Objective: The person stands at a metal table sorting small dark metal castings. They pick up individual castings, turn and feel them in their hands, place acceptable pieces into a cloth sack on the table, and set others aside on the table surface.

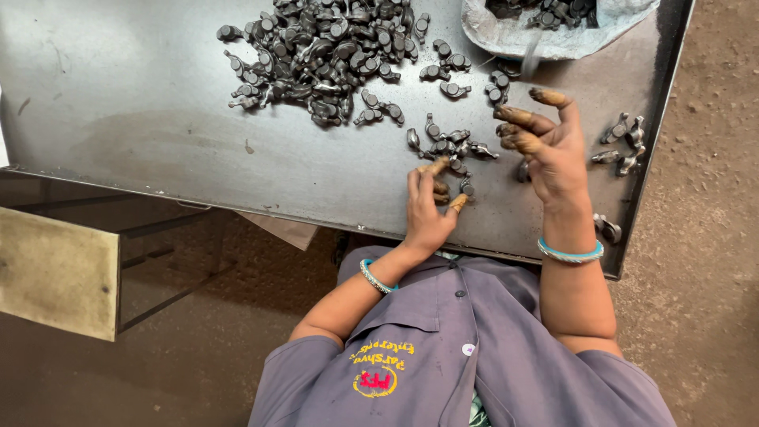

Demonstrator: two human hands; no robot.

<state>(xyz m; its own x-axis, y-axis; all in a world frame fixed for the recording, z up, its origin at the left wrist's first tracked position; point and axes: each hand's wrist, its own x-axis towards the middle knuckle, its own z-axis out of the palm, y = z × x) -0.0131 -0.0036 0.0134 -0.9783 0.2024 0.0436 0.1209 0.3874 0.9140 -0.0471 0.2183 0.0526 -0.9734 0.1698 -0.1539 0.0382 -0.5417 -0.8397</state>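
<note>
Head view looks straight down on a broad grey sheet-metal table (142,103), the largest thing in sight, with a person in a grey-violet work shirt (458,356) seated at its near edge. Beyond both hands, toward the far side of the table, lies a big heap of small dark forged metal parts (316,55), and past the right hand a pale sack (506,35) sits open with more of the same parts inside.

Between the two hands a small cluster of dark metal parts (451,144) rests on the table, its long axis running roughly left to right, from just beyond the left fingertips toward the right fingers. The left hand (427,209) is the nearer one: it lies flat against the table with its stained fingers curled onto a part or two at the cluster's near end; whether it has one pinched I cannot tell. The right hand (553,150) is raised just to the right of the cluster, fingers spread and loosely bent, not closed around anything I can see; a blurred piece shows just beyond its fingertips, near the sack.

Outward of the right hand, by the table's right edge, a few separate dark parts (624,142) lie apart, and one more single part (607,228) sits beside the right wrist. Each wrist wears a turquoise bangle (571,253).
</note>
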